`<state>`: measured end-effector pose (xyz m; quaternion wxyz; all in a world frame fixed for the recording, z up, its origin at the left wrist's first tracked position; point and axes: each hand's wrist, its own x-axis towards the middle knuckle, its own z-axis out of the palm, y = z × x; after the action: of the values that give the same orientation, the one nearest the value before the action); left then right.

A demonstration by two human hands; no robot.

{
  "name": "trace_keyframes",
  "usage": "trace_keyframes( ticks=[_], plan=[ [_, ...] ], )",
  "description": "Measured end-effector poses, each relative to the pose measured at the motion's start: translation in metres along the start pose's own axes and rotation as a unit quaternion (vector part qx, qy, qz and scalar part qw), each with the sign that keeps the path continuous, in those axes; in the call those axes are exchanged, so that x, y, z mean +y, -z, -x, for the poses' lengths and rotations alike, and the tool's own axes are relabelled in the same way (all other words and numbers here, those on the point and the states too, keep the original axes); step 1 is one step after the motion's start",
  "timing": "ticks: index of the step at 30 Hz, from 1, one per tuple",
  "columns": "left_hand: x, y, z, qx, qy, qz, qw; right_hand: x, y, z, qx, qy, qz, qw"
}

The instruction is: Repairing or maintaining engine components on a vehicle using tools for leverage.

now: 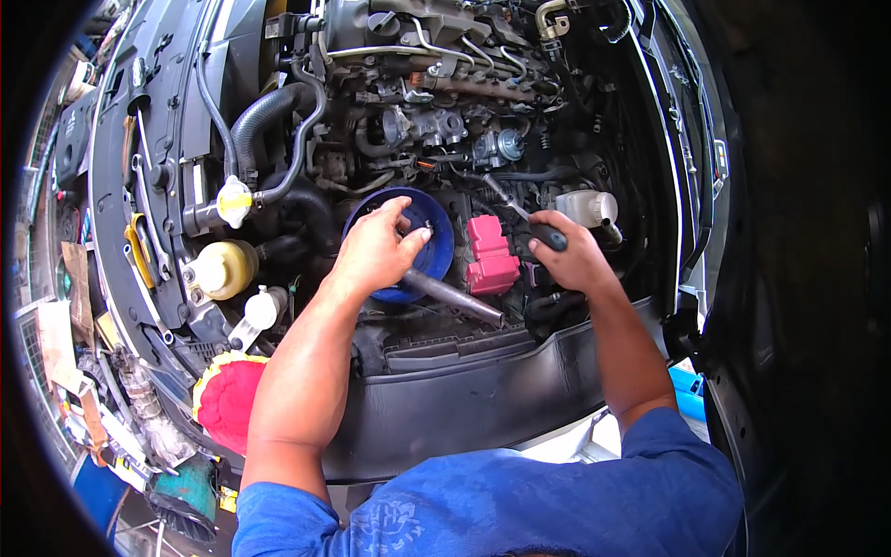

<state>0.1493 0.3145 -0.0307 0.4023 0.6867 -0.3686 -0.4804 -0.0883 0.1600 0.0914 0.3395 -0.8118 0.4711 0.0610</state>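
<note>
1. At the far left, beyond the car's edge, a jumble of workshop items crowds together, with a green container (186,497) near the bottom.
2. On the dark front panel (113,158) of the car, several wrenches (148,209) lie in a row, beside a tool with yellow handles (141,243).
3. To the right of these stand a yellowish tank (225,269) and, just below it, a smaller white bottle (262,311). A red cloth with a yellow edge (232,401) lies lower down, partly behind the left forearm.
4. The left hand (382,246) is over a blue bowl (441,218) set in the engine bay. Its thumb and index finger stand apart, while its other fingers are partly hidden; whether it holds anything cannot be told.
5. A grey tube (455,297) slants out from beneath the left hand across the bowl's rim, its free end pointing to the lower right.
6. Above the bowl spreads the uncovered engine (436,84), with metal pipes and hoses.
7. Right of the bowl sits a pink cover (492,255).
8. The right hand (568,255) is curled closed around the dark handle of a hand tool (549,236), whose metal shaft points to the upper left.
9. Just right of that hand is a whitish tank with a round cap (587,208).
</note>
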Motion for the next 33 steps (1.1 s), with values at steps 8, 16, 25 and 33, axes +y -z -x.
trace_keyframes(
  ticks=[8, 16, 25, 33],
  plan=[
    [-0.003, 0.002, 0.005, 0.017, -0.037, -0.084, 0.996, 0.074, -0.075, -0.1, 0.024, -0.113, 0.108, 0.987],
    [-0.002, 0.001, 0.003, 0.012, -0.023, -0.091, 0.995, 0.144, -0.109, -0.17, 0.017, -0.243, -0.223, 0.944],
    [-0.001, 0.001, -0.001, 0.0, -0.013, -0.098, 0.995, 0.153, -0.105, -0.188, 0.003, -0.279, -0.338, 0.899],
    [0.001, 0.001, -0.002, 0.003, -0.006, -0.088, 0.996, 0.15, -0.107, -0.192, 0.063, -0.323, -0.409, 0.851]
  ],
)
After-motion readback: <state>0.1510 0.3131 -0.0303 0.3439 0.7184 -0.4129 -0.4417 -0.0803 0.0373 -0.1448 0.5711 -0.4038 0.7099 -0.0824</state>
